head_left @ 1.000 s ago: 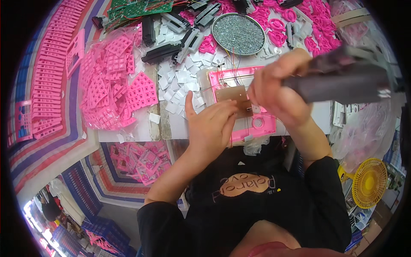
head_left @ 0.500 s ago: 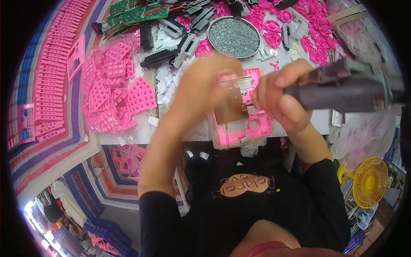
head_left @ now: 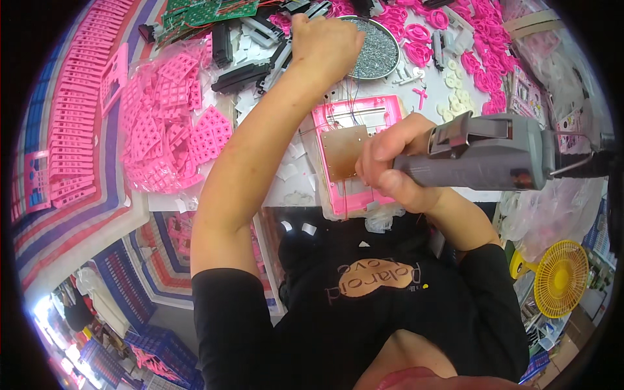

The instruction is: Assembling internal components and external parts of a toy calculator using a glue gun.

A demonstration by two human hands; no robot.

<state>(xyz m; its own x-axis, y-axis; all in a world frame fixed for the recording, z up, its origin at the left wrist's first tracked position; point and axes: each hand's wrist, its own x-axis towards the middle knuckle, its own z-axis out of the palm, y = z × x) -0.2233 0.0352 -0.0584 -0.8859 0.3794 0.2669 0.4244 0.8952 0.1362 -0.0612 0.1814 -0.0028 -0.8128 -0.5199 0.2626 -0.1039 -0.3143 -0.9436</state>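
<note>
My left hand (head_left: 328, 47) is over the left part of a round metal dish (head_left: 397, 60) of small silvery screws (head_left: 374, 51). Its fingers are curled, with their tips hidden. My right hand (head_left: 398, 166) grips a grey electric screwdriver (head_left: 474, 156) lying roughly level, its body pointing right. The right fingers reach the right edge of a brown circuit board (head_left: 344, 153); the screwdriver's tip is hidden behind them. That board sits inside a pink plastic housing (head_left: 326, 112), with thin wires running out above and below it.
Left of the housing lies a bag of pink keypad pieces (head_left: 162, 123). Black-and-grey plastic parts (head_left: 242, 77) and green circuit boards (head_left: 211, 16) are behind. Pink rings (head_left: 418, 53) and white discs (head_left: 458, 101) lie at right. A yellow fan (head_left: 560, 279) stands low right.
My left hand has moved away from the housing, up to the screw dish. My right hand and the screwdriver have shifted slightly left and nearer to me, uncovering more of the board.
</note>
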